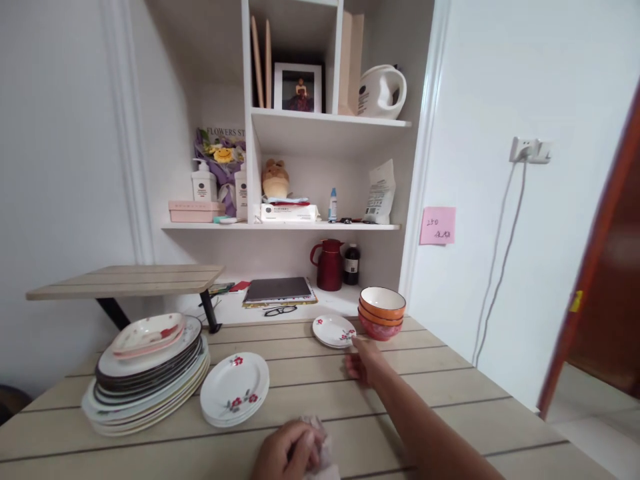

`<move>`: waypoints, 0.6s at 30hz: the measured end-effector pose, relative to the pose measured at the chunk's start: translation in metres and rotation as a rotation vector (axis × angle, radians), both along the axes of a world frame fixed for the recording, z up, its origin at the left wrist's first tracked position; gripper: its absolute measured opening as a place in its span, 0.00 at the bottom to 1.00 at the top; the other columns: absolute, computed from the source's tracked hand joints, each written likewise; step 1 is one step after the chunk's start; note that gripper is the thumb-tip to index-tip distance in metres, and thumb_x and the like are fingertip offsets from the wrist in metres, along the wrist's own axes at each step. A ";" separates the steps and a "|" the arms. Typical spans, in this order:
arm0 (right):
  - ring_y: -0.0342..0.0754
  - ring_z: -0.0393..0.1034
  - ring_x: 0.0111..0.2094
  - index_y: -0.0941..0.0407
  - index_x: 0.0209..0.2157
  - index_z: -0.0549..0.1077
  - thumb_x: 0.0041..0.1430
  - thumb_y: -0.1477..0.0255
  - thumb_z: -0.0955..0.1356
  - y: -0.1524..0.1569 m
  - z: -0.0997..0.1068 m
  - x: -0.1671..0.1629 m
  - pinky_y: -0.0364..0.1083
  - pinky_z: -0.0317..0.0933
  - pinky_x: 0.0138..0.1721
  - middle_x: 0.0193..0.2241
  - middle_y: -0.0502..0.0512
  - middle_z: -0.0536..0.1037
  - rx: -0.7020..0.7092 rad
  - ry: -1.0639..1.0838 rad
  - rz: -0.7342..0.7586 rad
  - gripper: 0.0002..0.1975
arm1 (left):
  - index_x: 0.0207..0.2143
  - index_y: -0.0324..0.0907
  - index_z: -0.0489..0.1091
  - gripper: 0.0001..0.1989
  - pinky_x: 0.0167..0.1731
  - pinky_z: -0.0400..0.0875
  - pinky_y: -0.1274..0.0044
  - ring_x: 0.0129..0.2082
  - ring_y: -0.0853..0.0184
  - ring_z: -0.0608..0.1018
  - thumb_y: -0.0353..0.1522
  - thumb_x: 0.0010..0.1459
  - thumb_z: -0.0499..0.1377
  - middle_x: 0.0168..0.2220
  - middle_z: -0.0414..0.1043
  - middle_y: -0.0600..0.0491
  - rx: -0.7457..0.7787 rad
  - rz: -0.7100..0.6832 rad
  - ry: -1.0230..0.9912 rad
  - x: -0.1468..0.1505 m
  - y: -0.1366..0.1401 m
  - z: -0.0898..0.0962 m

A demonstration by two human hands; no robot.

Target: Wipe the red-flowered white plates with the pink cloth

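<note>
My left hand (286, 451) is closed at the bottom edge of the view, gripping a crumpled pale cloth (327, 460). Farther forward, my right hand (367, 363) reaches to the rim of the small white plates (330, 330) with red flowers. One fingertip meets or nearly meets that rim; the other fingers are loosely bent and apart from it. Just beyond this hand is a stack of bowls (383, 313), orange above and red-patterned at the bottom. Larger flowered white plates (234, 387) lie stacked left of centre.
A tall pile of mixed plates (145, 387) with pink-edged dishes on top stands at the left, before a small raised wooden stand (130, 280). Behind the table (300, 380) are a laptop (279, 289), glasses (280, 311), a dark red jug (329, 265) and white shelves (330, 137).
</note>
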State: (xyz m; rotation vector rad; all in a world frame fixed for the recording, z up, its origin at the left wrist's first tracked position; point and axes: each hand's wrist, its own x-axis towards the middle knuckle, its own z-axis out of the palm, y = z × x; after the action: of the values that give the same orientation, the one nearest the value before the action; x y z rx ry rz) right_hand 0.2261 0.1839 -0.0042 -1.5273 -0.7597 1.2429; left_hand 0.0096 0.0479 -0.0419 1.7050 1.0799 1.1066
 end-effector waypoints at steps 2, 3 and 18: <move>0.44 0.60 0.16 0.51 0.35 0.62 0.64 0.61 0.61 -0.007 -0.006 -0.003 0.42 0.55 0.20 0.16 0.45 0.64 0.074 -0.075 -0.018 0.09 | 0.35 0.40 0.77 0.27 0.30 0.66 0.77 0.25 0.66 0.71 0.53 0.57 0.52 0.24 0.72 0.50 -0.054 -0.011 -0.032 0.002 -0.004 0.007; 0.45 0.59 0.17 0.51 0.34 0.63 0.63 0.62 0.63 -0.011 -0.008 -0.007 0.42 0.53 0.21 0.16 0.45 0.64 0.115 -0.124 -0.013 0.08 | 0.35 0.40 0.77 0.27 0.30 0.66 0.77 0.26 0.66 0.71 0.53 0.57 0.52 0.24 0.72 0.51 -0.076 -0.027 -0.045 0.003 -0.006 0.011; 0.42 0.60 0.14 0.54 0.31 0.66 0.60 0.70 0.61 -0.008 0.008 -0.147 0.40 0.48 0.18 0.14 0.44 0.66 0.191 -0.410 0.573 0.05 | 0.49 0.38 0.68 0.17 0.52 0.60 0.58 0.54 0.49 0.67 0.29 0.58 0.50 0.53 0.66 0.37 0.259 1.270 0.227 -0.075 -0.006 0.047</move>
State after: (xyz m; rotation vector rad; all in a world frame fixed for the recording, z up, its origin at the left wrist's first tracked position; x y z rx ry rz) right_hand 0.0788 0.1755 0.0033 -1.4687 -1.6234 1.2168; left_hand -0.0651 0.0421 0.0048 1.2373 2.3850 1.8607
